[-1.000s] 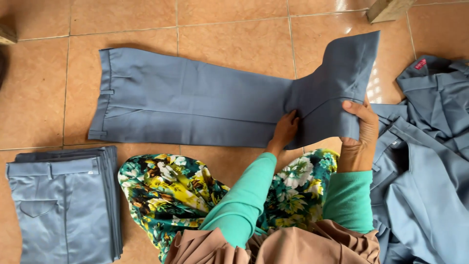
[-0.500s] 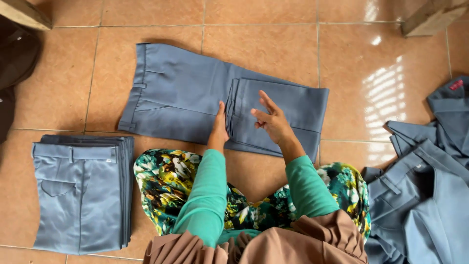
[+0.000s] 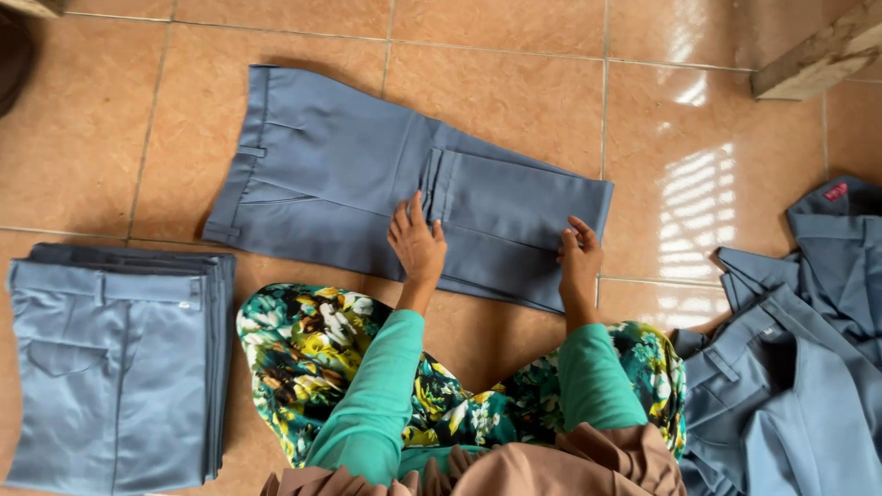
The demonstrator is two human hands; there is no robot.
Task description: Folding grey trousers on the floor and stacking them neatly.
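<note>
The left hand [image 3: 416, 241] lay flat and spread, palm down, on the trousers [image 3: 367, 174], beside the hem edges of the folded-over legs. The right hand [image 3: 579, 262] pressed fingers down, lightly spread, on the near right corner of the fold; neither hand pinched cloth.

The trousers were blue-grey and lay on the floor [image 3: 514, 92] straight ahead of the person, waistband to the left. The legs were doubled back toward the middle, so the fold formed the right edge and the hems sat near the centre.

By the look of it, the step in hand was smoothing and pressing down the first fold. Going by the squarer shape of the finished pieces, one more fold would seem called for, with edges kept aligned and the cloth held flat.

Near the person's lap showed green sleeves [image 3: 377, 395] and a flowered skirt [image 3: 303, 349]. To the left sat a stack [image 3: 110, 367] of folded trousers of the same colour, edges squared, just apart from the skirt. To the right lay a loose heap [image 3: 790, 367] of unfolded blue-grey garments, one with a small red tag.

The floor was glossy orange-brown tile, with window light glaring on the right. A piece of wood [image 3: 818, 60] lay at the upper right, and something dark sat at the upper left edge, too cropped to tell.
</note>
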